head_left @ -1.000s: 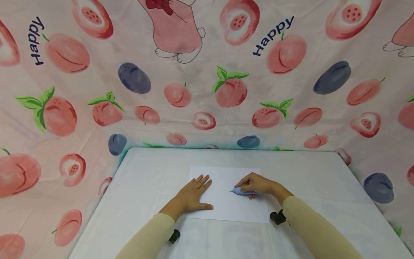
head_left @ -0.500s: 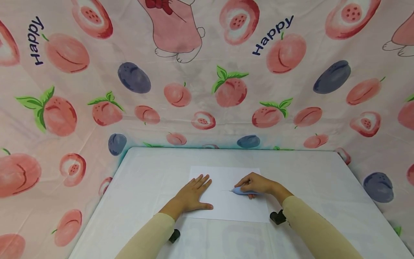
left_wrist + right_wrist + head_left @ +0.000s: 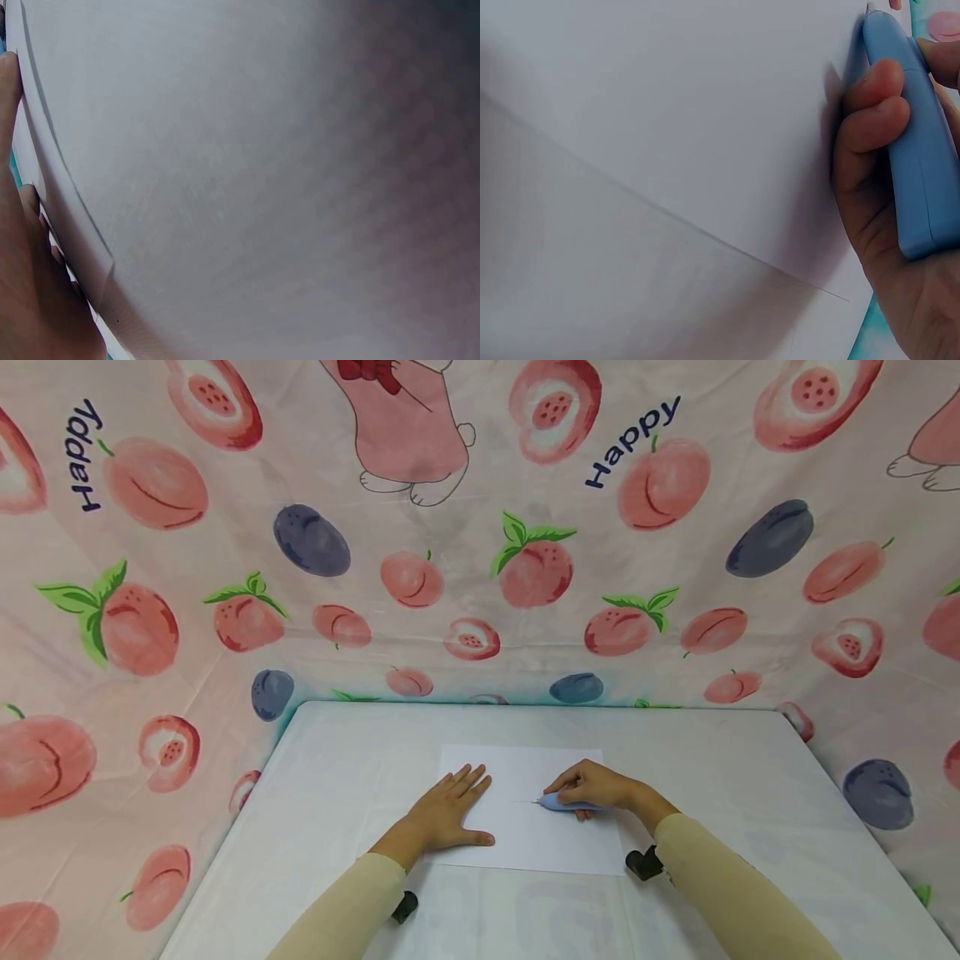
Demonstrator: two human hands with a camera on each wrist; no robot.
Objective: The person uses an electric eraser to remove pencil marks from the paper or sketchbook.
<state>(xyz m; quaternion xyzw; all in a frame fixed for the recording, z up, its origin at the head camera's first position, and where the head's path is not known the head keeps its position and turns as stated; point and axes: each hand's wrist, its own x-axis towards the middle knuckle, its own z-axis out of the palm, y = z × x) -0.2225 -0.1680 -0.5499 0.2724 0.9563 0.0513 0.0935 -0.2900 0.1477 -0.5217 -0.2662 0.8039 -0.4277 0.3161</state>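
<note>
A sheet of white paper (image 3: 540,843) lies on the table with a thin, faint line (image 3: 521,802) drawn near its middle. My left hand (image 3: 446,814) rests on the paper's left part, fingers spread. In the left wrist view, part of the left hand (image 3: 30,285) shows at the left edge. My right hand (image 3: 592,785) grips a light blue electric eraser (image 3: 562,802), its narrow tip at the line's right end. Up close in the right wrist view, fingers wrap the eraser's blue body (image 3: 922,165) and the thumb (image 3: 941,60) presses its side.
The white-covered table (image 3: 360,735) extends around the paper. A fruit-printed cloth (image 3: 465,568) hangs behind and at both sides. Black pieces of the wrist gear (image 3: 643,864) show beneath the forearms, close to the paper's near corners.
</note>
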